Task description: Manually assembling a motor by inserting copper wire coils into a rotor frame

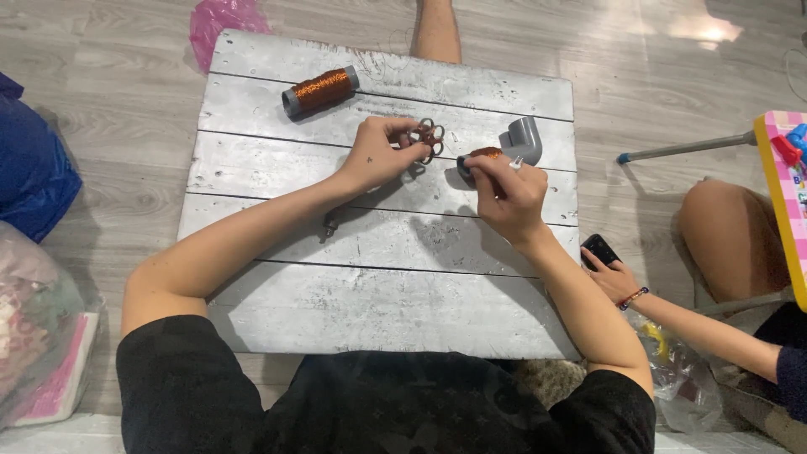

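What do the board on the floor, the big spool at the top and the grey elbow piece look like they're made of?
The board looks like wooden planks painted silver-grey: seams run across it and the paint is scuffed. The big spool seems to be a grey plastic core wound with glittery copper-orange thread or wire; which one is unclear. The grey elbow piece appears to be matte moulded plastic, like a pipe fitting.

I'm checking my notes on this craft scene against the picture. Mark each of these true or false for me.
1. The left hand holds a small looped wire piece. True.
2. The right hand holds a spool of coppery thread. True.
3. A second spool stands upright by the board's near edge. False: it lies on its side near the far edge.
4. The grey pipe elbow sits on the floor. False: it rests on the grey board.
5. Another person's hand touches a dark phone. True.
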